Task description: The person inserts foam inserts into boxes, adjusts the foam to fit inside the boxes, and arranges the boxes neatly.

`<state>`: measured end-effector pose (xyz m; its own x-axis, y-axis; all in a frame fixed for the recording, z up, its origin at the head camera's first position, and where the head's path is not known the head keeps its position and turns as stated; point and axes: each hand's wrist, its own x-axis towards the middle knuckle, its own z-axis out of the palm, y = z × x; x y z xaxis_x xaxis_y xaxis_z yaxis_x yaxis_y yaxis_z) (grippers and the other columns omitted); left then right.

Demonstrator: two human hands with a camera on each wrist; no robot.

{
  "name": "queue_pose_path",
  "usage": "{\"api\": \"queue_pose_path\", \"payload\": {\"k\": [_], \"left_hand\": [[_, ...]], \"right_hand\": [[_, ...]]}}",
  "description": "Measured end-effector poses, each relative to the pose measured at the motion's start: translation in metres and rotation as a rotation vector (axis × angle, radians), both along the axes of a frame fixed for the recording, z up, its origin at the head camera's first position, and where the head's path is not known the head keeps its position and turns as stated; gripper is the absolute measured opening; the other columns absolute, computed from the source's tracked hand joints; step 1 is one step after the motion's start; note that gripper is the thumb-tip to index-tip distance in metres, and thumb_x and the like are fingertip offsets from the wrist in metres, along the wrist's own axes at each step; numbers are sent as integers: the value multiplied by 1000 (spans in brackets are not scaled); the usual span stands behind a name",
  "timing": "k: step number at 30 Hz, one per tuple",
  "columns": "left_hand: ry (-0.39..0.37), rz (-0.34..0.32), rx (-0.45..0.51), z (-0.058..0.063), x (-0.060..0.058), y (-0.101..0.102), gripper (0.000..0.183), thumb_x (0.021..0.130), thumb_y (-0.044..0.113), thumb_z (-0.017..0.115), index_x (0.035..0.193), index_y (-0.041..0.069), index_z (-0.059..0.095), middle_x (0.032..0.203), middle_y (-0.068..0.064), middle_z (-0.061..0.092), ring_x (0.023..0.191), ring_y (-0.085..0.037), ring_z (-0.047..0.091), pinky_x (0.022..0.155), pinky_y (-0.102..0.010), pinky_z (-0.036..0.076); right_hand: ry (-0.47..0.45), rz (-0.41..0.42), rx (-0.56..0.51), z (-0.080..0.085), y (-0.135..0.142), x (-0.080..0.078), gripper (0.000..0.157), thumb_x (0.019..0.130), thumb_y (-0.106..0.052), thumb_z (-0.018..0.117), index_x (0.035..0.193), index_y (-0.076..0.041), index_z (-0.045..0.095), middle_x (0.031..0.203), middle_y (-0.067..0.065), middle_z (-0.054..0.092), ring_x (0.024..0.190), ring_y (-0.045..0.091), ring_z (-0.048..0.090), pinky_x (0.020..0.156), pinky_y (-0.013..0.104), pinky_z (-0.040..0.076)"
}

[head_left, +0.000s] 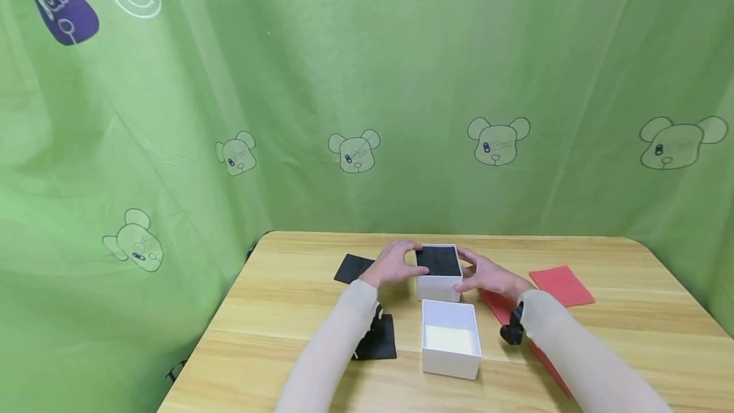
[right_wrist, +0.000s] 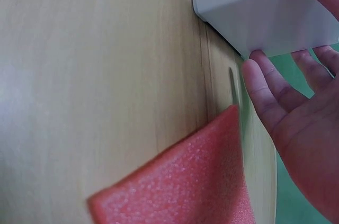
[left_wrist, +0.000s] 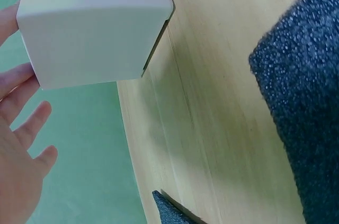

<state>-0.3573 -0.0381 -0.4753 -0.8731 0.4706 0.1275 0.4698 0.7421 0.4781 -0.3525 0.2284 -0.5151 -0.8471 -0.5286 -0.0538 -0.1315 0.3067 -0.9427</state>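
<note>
A white box (head_left: 438,288) stands toward the far side of the table, with a black foam sheet (head_left: 439,260) level near its rim. My left hand (head_left: 395,262) reaches over the box's left side, thumb over the foam and fingers at the far left rim; its other fingers spread loosely in the left wrist view. On the right side, my right hand (head_left: 486,273) holds the box, thumb at the front corner and fingers toward the back. The right wrist view shows its fingers along the box (right_wrist: 265,20). The box's inside below the foam is hidden.
A second white box (head_left: 451,364), open at the top, stands nearer me. Black foam sheets (head_left: 351,268) lie to the left, one partly under my left forearm. Red foam sheets (head_left: 562,285) lie to the right, partly behind my right arm. A green curtain (head_left: 367,81) hangs behind the table.
</note>
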Motion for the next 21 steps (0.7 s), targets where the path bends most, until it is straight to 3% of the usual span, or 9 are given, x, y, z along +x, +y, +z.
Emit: {"api": "queue_pose_path", "payload": {"k": [8, 14, 21], "left_hand": [[23, -22, -30, 1, -4, 3, 62, 82, 51, 68, 133, 19, 55, 134, 5, 53, 127, -15, 42, 107, -31, 31], [73, -66, -19, -1, -9, 10, 62, 80, 51, 70, 129, 16, 59, 129, 3, 57, 121, -13, 48, 103, -26, 35], [79, -96, -11, 0, -7, 15, 59, 81, 48, 71, 128, 14, 60, 125, 3, 60, 117, -12, 50, 102, -25, 35]], "right_hand": [[11, 6, 32, 1, 0, -1, 104, 79, -13, 78, 150, 1, 3, 153, 27, 6, 129, 49, 30, 103, 56, 31], [6, 11, -2, 1, 0, -1, 104, 78, -10, 77, 149, 3, 3, 153, 27, 6, 129, 50, 31, 102, 54, 34], [-8, 8, -19, 1, -2, 1, 104, 77, -9, 78, 149, 3, 4, 153, 27, 5, 129, 50, 31, 102, 53, 34]]}}
